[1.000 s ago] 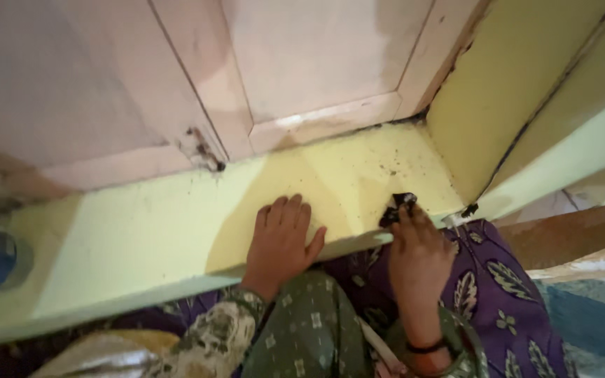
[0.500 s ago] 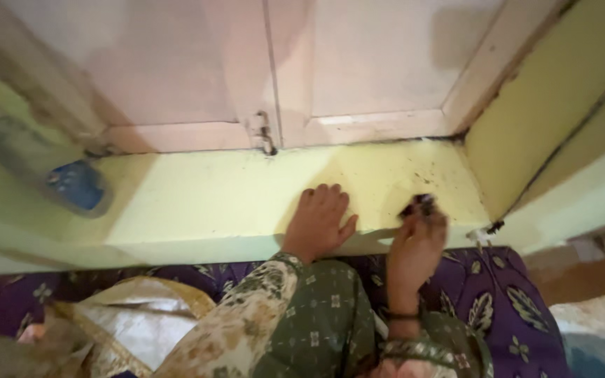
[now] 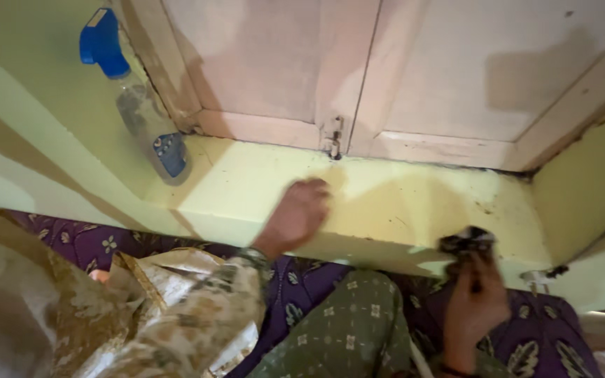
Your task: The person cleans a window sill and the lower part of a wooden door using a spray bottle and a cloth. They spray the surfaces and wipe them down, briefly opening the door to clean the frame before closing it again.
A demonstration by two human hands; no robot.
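My left hand (image 3: 294, 215) rests palm down on a pale yellow sill (image 3: 400, 203), fingers spread slightly, holding nothing. My right hand (image 3: 476, 297) is at the sill's front edge to the right, fingers closed around a small dark crumpled cloth (image 3: 465, 242) that touches the edge. Dark specks of dirt lie on the sill near the right corner. Both arms wear patterned green and beige sleeves.
Closed pale pink shutter doors (image 3: 414, 77) with a small latch (image 3: 333, 142) stand behind the sill. A clear spray bottle with a blue top (image 3: 134, 105) leans at the sill's left end. Purple leaf-patterned fabric (image 3: 526, 343) lies below.
The view has swung left, bringing the spray bottle into sight. My left hand slid left along the sill. My right hand with the cloth pulled back to the sill's front edge.
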